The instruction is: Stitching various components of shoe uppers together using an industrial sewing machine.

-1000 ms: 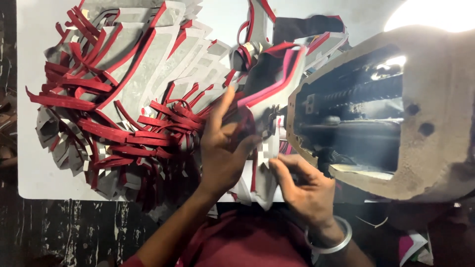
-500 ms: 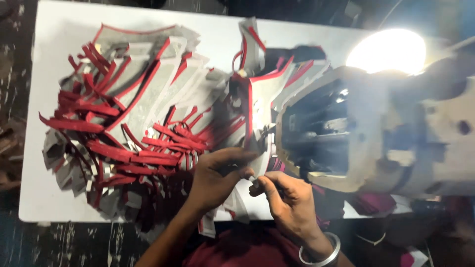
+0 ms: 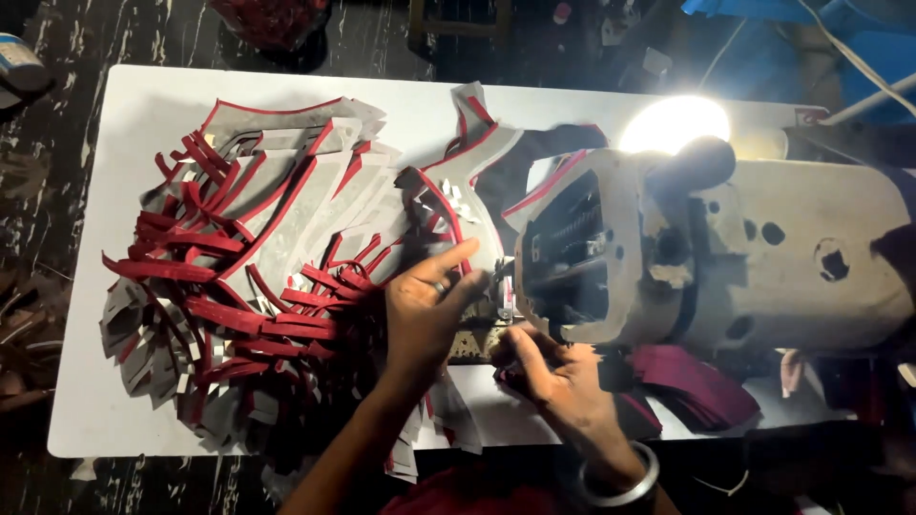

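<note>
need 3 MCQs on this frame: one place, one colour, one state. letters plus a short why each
1. Where does the pile of cut pieces lie on the white table?
A. left of the sewing machine
B. right of it
C. on top of it

2. What colour is the trim on the grey pieces?
A. blue
B. red
C. yellow

3. What state is the machine's lamp in?
A. off
B. covered
C. lit

A: the pile spreads left of the machine head.
B: red bands edge the grey pieces.
C: the lamp glares bright white behind the machine.
</note>
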